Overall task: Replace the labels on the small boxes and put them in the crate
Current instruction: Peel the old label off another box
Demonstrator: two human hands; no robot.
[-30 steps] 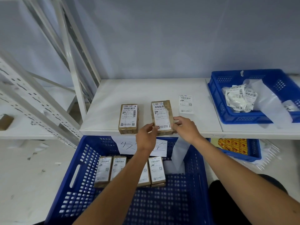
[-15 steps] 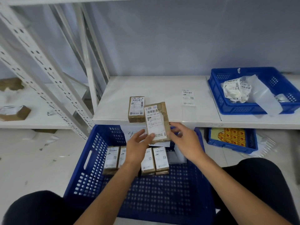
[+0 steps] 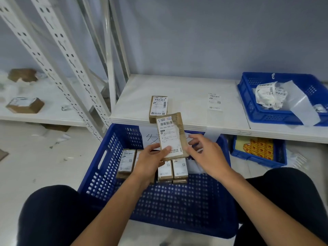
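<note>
A small brown box (image 3: 174,128) with a white barcode label is held upright over the big blue crate (image 3: 110,162). My left hand (image 3: 150,160) grips its lower left corner, thumb on the label. My right hand (image 3: 205,155) holds its lower right edge with curled fingers. Several labelled boxes (image 3: 180,170) stand in a row inside the crate. Another labelled box (image 3: 158,107) lies on the white shelf (image 3: 188,96) near its front edge. A loose label (image 3: 214,101) lies flat on the shelf to the right.
A smaller blue crate (image 3: 252,110) with crumpled peeled labels sits at the shelf's right. Under the shelf is a blue bin (image 3: 280,155) holding yellow and red packets. White rack uprights (image 3: 71,68) stand at left, with a brown box (image 3: 25,105) on the neighbouring shelf. My knees flank the crate.
Both hands lifted the box off the shelf's front edge and drew it toward me over the crate. The view has dropped and pulled back.
</note>
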